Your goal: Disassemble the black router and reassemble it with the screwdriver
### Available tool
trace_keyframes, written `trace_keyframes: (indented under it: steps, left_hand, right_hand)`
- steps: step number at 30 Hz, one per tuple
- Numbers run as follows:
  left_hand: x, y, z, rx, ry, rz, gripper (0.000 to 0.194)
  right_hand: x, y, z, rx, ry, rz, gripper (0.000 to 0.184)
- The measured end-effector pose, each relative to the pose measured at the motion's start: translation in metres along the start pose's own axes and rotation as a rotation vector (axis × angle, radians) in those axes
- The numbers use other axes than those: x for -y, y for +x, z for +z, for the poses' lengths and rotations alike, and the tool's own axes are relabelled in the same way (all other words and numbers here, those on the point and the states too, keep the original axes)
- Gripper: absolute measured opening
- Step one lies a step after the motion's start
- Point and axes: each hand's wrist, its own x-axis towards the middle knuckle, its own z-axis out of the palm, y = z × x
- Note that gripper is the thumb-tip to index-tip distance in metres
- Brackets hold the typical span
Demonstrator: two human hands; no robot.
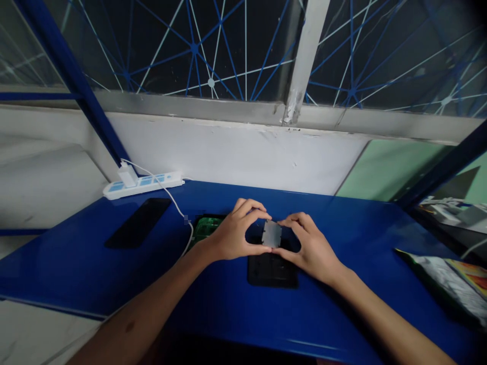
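Between my two hands is a small grey square plate [272,234] with little dark notches along its edges. My left hand [240,230] pinches its left side, thumb at the bottom corner and fingers at the top. On the right side, my right hand [310,248] grips it the same way with thumb and fingertips. Beneath the plate a black flat tray-like piece [272,271] lies on the blue table; its upper part is hidden by the hands and plate. A green tray-like item [205,226] sits behind my left wrist, partly covered.
A dark phone-like slab [137,223] lies on the blue table [220,314] at left. Behind it, a white power strip [146,183] holds a charger [128,175] whose white cable [173,199] runs towards my left arm. A shiny packet [449,279] rests at the right.
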Motion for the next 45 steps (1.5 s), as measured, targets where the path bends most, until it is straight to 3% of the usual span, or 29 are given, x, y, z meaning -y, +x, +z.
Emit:
trace_keyframes:
  steps: [7,19,45]
  left_hand:
    - [0.0082,-0.0013,0.0010,0.033,0.119,0.019,0.056]
    - [0.0056,-0.0005,-0.0029,-0.052,0.179,0.092,0.054]
    - [0.0070,-0.0008,-0.0024,-0.003,0.216,0.065,0.056]
  right_hand:
    - [-0.0049,0.0016,-0.0041,0.018,0.006,-0.008,0.046]
    - [-0.0019,0.0004,-0.0077,-0.083,0.183,-0.006,0.049]
    - [-0.0027,0.0010,-0.0079,-0.081,0.219,0.019,0.049]
